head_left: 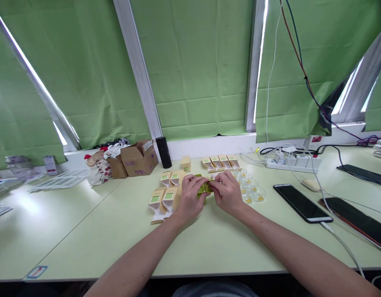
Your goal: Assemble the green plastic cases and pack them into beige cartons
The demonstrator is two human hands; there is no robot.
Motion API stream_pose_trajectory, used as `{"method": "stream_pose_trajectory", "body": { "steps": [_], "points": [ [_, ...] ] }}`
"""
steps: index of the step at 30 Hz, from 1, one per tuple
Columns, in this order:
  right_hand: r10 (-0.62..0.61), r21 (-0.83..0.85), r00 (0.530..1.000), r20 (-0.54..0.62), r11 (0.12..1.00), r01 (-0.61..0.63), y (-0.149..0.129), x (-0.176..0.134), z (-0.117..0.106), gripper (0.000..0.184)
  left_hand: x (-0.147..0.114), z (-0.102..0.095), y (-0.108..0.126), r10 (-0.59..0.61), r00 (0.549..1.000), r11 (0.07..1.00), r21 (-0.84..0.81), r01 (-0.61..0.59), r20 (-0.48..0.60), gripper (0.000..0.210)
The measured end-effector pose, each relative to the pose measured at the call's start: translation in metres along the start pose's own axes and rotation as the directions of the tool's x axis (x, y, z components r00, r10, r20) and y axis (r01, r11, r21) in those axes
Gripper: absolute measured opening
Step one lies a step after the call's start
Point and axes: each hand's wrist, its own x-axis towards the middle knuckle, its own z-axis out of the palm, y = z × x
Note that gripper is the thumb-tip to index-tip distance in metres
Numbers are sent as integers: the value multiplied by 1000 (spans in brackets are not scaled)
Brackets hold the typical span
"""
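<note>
In the middle of the table, a small olive-green piece (204,188), folded or soft-looking, is pinched between my two hands. My left hand (190,196) closes its fingers on the left part of it. From the other side, the thumb and fingertips of my right hand (228,193) grip its right edge. My fingers cover much of it, so its exact kind is unclear. Left of my left hand lie several small kraft-paper boxes (170,195) with green labels and open flaps. Clear plastic pieces with yellow centres (254,189) lie just right of my right hand.
Behind my hands sit a row of open small boxes (222,161) and one upright box (186,163). A black cylinder (163,152) and a cardboard carton (140,159) stand back left. Rightward are a phone (302,202) with its cable and a power strip (292,162).
</note>
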Motion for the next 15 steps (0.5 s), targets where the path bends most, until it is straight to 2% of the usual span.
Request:
{"method": "stream_pose_trajectory", "body": {
  "steps": [8,15],
  "points": [
    [-28,21,997,-75,999,30,-1,1,2,22,-2,2,-1,44,999,996,84,-43,-15,41],
    [-35,-1,998,-44,999,35,1,0,4,22,-2,0,3,29,1000,987,158,-28,-2,41]
  ]
}}
